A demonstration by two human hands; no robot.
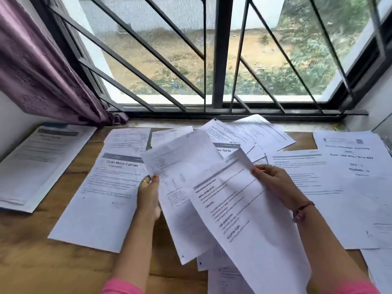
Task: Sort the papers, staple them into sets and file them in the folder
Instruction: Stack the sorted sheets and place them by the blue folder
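Wood grain runs across the desk [31,247] in front of you, pushed against a barred window [220,60] with a mauve patterned curtain [38,66] bunched at the left. From your head view, flat white printed sheets cover most of that surface.

Your left hand [148,194] pinches the left edge of one sheet [182,172], thumb on top, and lifts it clear of the desk. Your right hand [273,183] grips the upper right edge of a second sheet [239,219] with a grey header bar; this one overlaps the first and slants down toward you. So that is two sheets raised, one in each hand.

On the desk to your left, a page headed "Close Mirror Cabinet" [101,200] lies flat, with another page [129,139] just behind it. Further left sits a thicker stack [36,166] with a blue edge showing underneath. Behind the raised sheets, a loose fan of pages [254,132] overlaps messily, partly hidden by what you hold. To your right, large pages [350,187] spread out to the desk's edge.
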